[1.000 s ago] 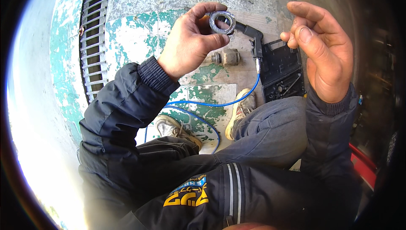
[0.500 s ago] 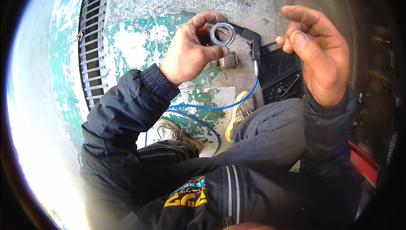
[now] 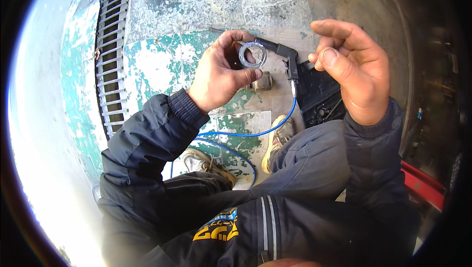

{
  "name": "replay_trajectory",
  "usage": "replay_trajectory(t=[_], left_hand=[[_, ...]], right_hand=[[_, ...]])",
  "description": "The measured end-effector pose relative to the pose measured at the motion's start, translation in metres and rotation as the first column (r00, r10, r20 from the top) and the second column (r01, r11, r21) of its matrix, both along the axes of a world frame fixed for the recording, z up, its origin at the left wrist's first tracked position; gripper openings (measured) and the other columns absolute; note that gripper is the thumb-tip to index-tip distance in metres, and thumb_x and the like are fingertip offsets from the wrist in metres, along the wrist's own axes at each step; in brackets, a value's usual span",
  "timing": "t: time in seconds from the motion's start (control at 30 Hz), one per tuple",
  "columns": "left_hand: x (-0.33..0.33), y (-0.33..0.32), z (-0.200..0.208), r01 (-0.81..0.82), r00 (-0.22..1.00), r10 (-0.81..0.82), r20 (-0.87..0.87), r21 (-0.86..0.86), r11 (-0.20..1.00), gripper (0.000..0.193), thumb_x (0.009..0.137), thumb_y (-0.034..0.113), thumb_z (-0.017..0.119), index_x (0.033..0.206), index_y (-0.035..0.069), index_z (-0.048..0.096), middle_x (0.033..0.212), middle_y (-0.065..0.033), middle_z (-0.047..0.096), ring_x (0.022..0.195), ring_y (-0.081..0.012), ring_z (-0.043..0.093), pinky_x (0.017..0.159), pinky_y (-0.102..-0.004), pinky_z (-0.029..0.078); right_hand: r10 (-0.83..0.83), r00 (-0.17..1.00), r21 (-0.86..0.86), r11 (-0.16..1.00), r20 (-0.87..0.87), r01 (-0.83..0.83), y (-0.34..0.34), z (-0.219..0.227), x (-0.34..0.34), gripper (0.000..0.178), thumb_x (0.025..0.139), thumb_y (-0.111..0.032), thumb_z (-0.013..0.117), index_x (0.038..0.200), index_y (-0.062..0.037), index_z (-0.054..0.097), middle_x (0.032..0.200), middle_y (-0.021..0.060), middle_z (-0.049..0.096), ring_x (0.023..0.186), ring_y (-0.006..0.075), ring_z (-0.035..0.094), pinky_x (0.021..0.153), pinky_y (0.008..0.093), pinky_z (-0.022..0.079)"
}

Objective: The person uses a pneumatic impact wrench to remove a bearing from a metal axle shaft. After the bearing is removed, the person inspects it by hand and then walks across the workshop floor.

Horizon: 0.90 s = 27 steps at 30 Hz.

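Note:
My left hand (image 3: 221,73) grips a greyish metal ring (image 3: 242,56) between thumb and fingers, its round opening turned up toward me. A wet or greasy sheen lies on the ring. To its right my right hand (image 3: 356,68) is raised with nothing visible in it; its fingers are loosely bent and the thumb stands apart from the index finger. Below the ring, on the floor, lies a roundish metal part (image 3: 264,81), partly hidden by my left hand. Beyond the hands a black air blow gun (image 3: 292,65) with a long nozzle lies on the floor, its nozzle partly covered by my left fingers.
A blue air hose (image 3: 246,135) runs from the blow gun and loops between my shoes (image 3: 196,161). An open black tool case (image 3: 319,102) sits right, partly behind my right hand. A metal drain grate (image 3: 112,56) crosses the worn green floor at left. A red edge (image 3: 423,186) shows lower right.
Both hands appear slightly lower and further left, the right one more so. The ring has tilted a little in my left hand. The view has also shifted somewhat.

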<state>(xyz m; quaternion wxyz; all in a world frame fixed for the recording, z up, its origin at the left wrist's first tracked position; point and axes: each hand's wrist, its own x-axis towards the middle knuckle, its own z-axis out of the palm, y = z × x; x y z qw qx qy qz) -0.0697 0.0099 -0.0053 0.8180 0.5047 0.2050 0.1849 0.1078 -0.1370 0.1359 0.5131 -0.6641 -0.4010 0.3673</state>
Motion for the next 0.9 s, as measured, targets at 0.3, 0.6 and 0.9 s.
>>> replay_trajectory(t=[0.3,0.6,0.9], left_hand=[[0.001,-0.004,-0.001,-0.020,1.000,0.020,-0.011,0.017,1.000,0.058,0.076,-0.006,0.088,0.121,0.001,0.053,0.113,-0.0057,0.062,0.103,-0.0139,0.062,0.091,-0.0311,0.056],[-0.005,-0.046,0.071,-0.099,0.951,0.115,-0.286,0.069,0.993,0.054,0.075,-0.006,0.081,0.117,0.002,0.049,0.126,-0.0179,0.068,0.104,-0.0187,0.065,0.096,-0.0349,0.054],[-0.037,-0.111,0.222,-0.059,0.821,0.069,-0.567,0.037,0.998,0.061,0.076,0.013,0.092,0.121,0.003,0.052,0.121,-0.0138,0.067,0.102,-0.0175,0.064,0.091,-0.0320,0.054]], right_hand=[[-0.010,0.994,-0.005,1.000,-0.113,0.009,0.004,0.000,-0.002,0.032,0.100,-0.004,0.068,0.131,0.0014,0.067,0.099,-0.0010,0.068,0.090,0.0064,0.063,0.082,0.0243,0.052],[-0.042,0.999,-0.141,0.989,0.007,0.043,-0.019,-0.008,-0.016,0.028,0.094,-0.004,0.073,0.121,0.0020,0.071,0.096,0.0075,0.072,0.085,0.0119,0.071,0.077,0.0291,0.058],[-0.480,0.876,-0.615,0.706,-0.049,0.352,-0.164,-0.025,-0.076,0.029,0.093,-0.019,0.074,0.117,-0.0031,0.074,0.102,0.0153,0.078,0.095,0.0311,0.075,0.087,0.0400,0.059]])
